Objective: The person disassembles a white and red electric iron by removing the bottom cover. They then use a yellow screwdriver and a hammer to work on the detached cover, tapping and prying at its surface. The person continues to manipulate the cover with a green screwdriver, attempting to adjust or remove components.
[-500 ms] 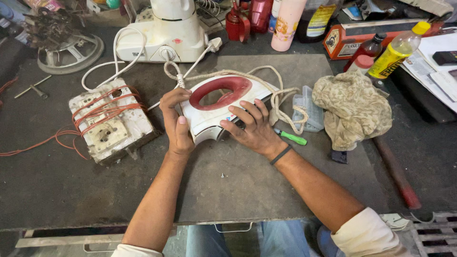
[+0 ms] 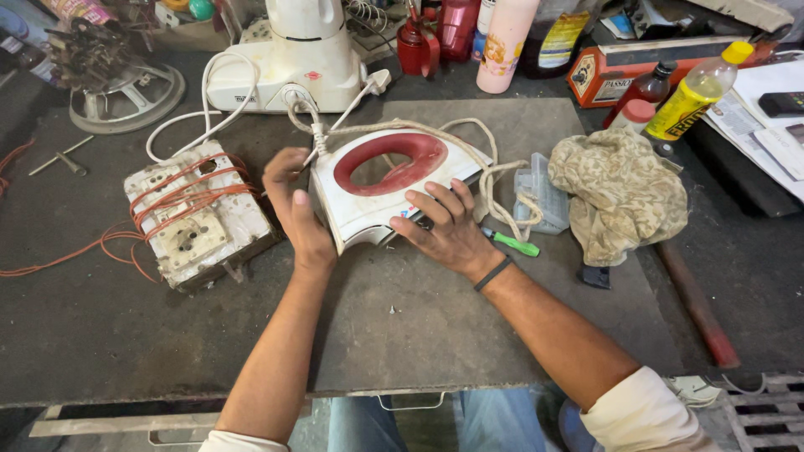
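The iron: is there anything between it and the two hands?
Nothing visible. The left hand grips the iron at its left edge, and the right hand lies directly on its near right side; its cord loops behind.

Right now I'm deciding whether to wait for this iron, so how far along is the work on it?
Early, by the look of it. Done: the white and red iron lies on the dark mat, its cord looped beside it. In hand: the left hand grips its side, the right hand presses its body. Left: the casing looks closed, and the green screwdriver lies untouched.
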